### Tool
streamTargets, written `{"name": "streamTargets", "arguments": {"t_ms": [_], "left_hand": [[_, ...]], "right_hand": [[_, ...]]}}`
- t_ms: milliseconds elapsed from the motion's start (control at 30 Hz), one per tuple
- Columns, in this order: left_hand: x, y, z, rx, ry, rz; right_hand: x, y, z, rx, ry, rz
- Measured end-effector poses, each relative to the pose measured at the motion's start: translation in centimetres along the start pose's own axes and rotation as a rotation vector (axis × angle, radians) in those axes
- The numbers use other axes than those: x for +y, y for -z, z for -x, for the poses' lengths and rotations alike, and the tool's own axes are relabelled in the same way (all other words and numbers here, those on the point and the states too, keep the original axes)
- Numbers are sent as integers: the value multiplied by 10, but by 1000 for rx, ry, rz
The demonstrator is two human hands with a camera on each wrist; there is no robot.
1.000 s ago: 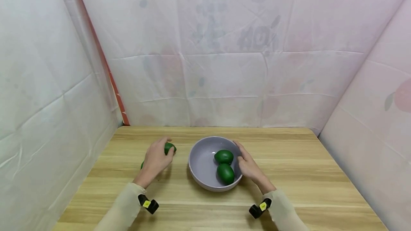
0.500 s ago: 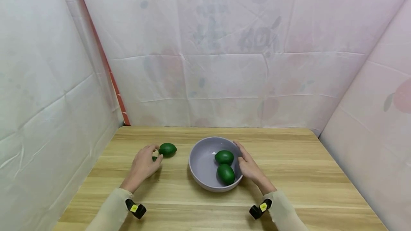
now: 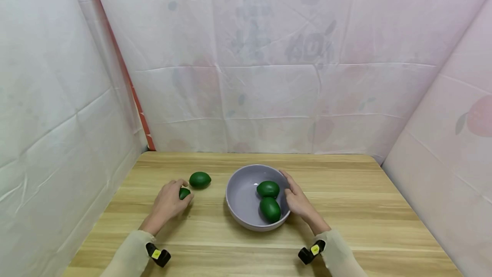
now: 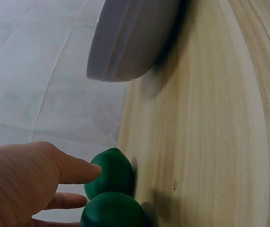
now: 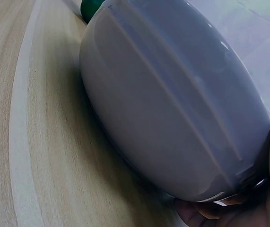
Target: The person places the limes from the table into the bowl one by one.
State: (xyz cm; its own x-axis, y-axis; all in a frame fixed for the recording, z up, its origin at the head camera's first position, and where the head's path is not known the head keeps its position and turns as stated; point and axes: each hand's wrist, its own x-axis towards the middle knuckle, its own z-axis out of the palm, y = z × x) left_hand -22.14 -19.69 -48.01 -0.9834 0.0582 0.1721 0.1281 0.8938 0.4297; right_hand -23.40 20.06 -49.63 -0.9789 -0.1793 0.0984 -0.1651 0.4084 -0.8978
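Observation:
My left hand [image 3: 169, 202] is over a green lime [image 3: 184, 193] at the left of the table, thumb and fingers spread around it. In the left wrist view the fingertips are right at the upper side of this near lime [image 4: 113, 210], and the thumb overlaps a second lime [image 4: 111, 172] behind it. That second lime [image 3: 200, 180] lies just beyond the hand in the head view. My right hand [image 3: 297, 200] grips the right rim of a grey-purple bowl [image 3: 242, 200], thumb at the rim, fingers along the outside. Two limes [image 3: 268, 189] touch inside the bowl.
The bowl stands on a light wood-grain table [image 3: 357, 208], to the right of the two loose limes. Pale printed sheets [image 3: 269, 97] wall the back and both sides of the table.
My left hand has drawn back left and nearer from the farther lime, which is now uncovered, to the nearer lime. My right hand and the bowl stay in place.

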Motion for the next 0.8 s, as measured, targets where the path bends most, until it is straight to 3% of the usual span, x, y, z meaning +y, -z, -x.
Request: {"name": "streamTargets", "arguments": {"t_ms": [800], "left_hand": [[-7, -5, 5, -41, 54, 35]], "right_hand": [[7, -2, -1, 12, -27, -40]]}}
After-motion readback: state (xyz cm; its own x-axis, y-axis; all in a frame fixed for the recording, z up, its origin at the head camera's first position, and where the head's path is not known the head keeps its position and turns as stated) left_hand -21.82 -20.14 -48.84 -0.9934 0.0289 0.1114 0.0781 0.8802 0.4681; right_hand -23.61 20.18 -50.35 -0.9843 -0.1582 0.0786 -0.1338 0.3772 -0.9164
